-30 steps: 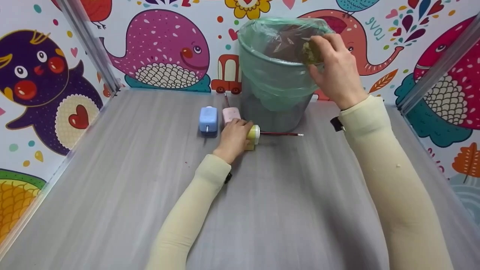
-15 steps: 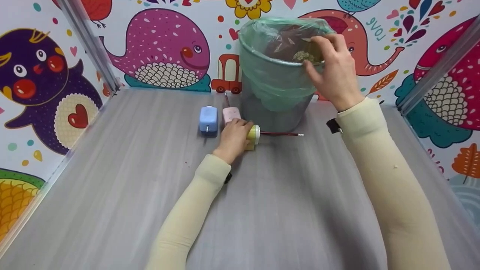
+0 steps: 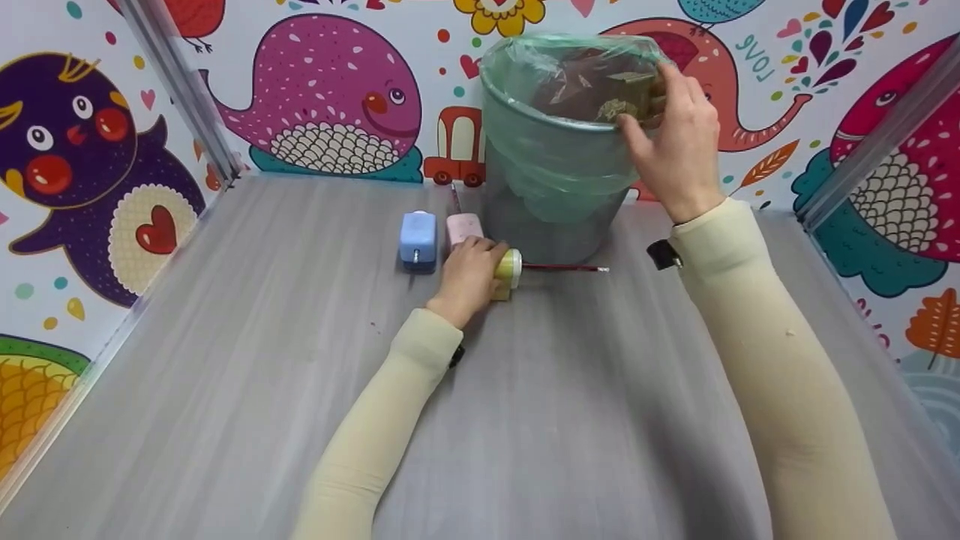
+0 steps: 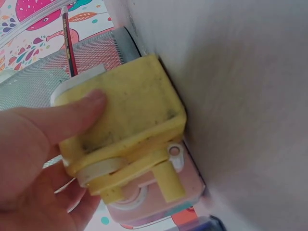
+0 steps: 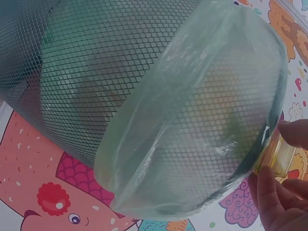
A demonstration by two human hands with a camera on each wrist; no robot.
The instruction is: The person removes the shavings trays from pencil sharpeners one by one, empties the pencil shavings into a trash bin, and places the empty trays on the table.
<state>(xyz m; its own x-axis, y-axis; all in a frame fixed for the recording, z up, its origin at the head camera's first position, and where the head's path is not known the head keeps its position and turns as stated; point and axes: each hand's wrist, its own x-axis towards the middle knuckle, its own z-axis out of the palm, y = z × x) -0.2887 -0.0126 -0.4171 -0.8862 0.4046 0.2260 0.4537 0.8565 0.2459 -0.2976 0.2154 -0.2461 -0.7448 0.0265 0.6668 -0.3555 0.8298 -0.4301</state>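
Note:
My left hand (image 3: 466, 279) holds a yellow crank pencil sharpener (image 4: 130, 106) down on the grey table. The left wrist view shows the thumb lying across its yellow body, above the crank. From its white end a dark red pencil (image 3: 566, 268) sticks out to the right. Up at the bin's right rim, my right hand (image 3: 679, 146) grips a see-through yellowish shavings drawer (image 5: 279, 156) between thumb and fingers. The drawer is tilted over the opening, with a clump of pale shavings (image 3: 618, 110) at its mouth. My fingers hide part of the drawer.
A mesh waste bin (image 3: 559, 236) lined with a green plastic bag (image 3: 555, 169) stands at the back. A pink sharpener (image 3: 465, 225) with a pencil in it lies beside the left hand, and a blue sharpener (image 3: 418, 238) further left. Cartoon-printed walls (image 3: 330, 97) enclose the table.
My right hand has turned the drawer over the bin, so its shavings and a corner now show inside the rim. The left hand and the yellow sharpener have stayed in place.

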